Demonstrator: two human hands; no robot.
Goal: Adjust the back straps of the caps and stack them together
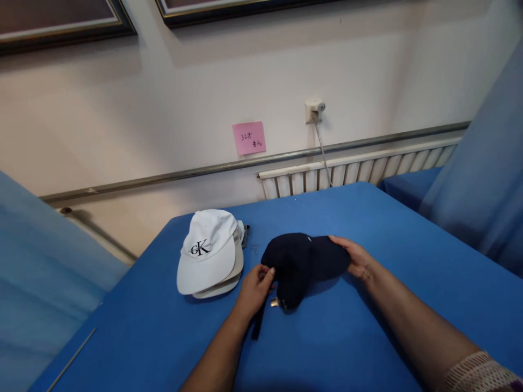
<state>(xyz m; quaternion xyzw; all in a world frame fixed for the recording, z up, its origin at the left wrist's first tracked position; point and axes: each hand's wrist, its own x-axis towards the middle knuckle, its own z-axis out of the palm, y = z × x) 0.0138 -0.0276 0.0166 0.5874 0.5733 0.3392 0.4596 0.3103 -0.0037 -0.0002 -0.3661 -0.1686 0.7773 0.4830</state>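
A dark navy cap (304, 264) lies flattened on the blue table (368, 337). My left hand (255, 291) pinches its left edge near the strap and metal buckle (275, 302), fingers closed on the fabric. On the cap's right side, by the brim, my right hand (354, 257) rests with its fingers curled over the edge. A loose black strap (258, 326) trails from the cap toward me under my left hand. To the left sits a stack of white caps (212, 255), the top one bearing a black logo.
A pink note (249, 138) is stuck on the wall behind, next to a socket with a cable (314, 112) and a white radiator (355, 169). Blue cloth hangs at the far left and far right.
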